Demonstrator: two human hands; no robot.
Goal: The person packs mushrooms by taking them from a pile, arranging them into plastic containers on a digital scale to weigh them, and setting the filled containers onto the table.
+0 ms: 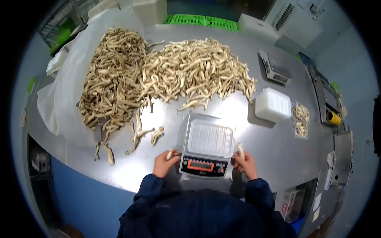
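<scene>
My left hand (165, 164) is closed on a short pale mushroom (169, 154), just left of the digital scale (203, 166). On the scale's other side, my right hand (246, 165) grips a longer pale mushroom (241, 150) that points upward. A clear plastic tray (210, 137) lies on the weighing plate, with no mushrooms visible in it. The digits on the scale's display are too small to read. Beyond the scale spreads a big heap of mushrooms (194, 71), and a few loose mushrooms (157, 135) lie nearer my left hand.
More mushrooms spill from a large white plastic bag (75, 87) at left. To the right stand a stack of trays (273, 105), filled mushroom packs (301, 126) and a second scale (276, 69). A wrapping machine (327, 99) sits at the far right of the steel table (278, 158).
</scene>
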